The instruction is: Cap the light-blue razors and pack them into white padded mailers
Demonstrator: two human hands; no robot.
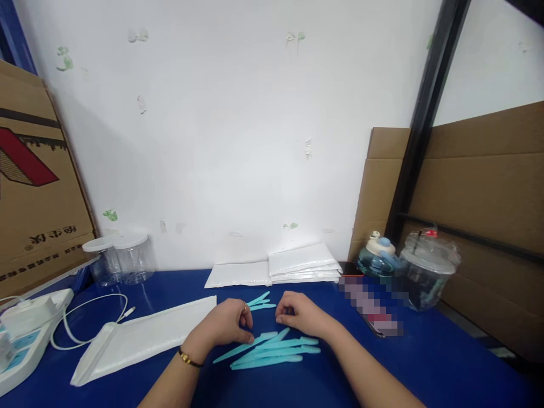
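Several slim teal sticks that look like eyebrow razors [272, 356] lie in a loose, overlapping fan on the blue table. My left hand [232, 323] is over the left side of this pile, fingers loosely bent, thumb just above the razors. I see nothing between its thumb and fingers. Behind it, a smaller group of teal razors [263, 301] pokes out, its left ends hidden by the hand. Across the gap, my right hand [300, 313] hovers beyond the pile's far right edge. Its fingers curl towards the thumb with a small space between, and nothing shows in it.
A white padded mailer [144, 340] lies left, beside a white cable [63, 328] and power strip [42, 323]. More white mailers [301, 263] are stacked by the wall. Clear jars [136, 263] stand back left; a phone [374, 309], teal bottle [377, 258] and lidded tub [425, 277] sit right.
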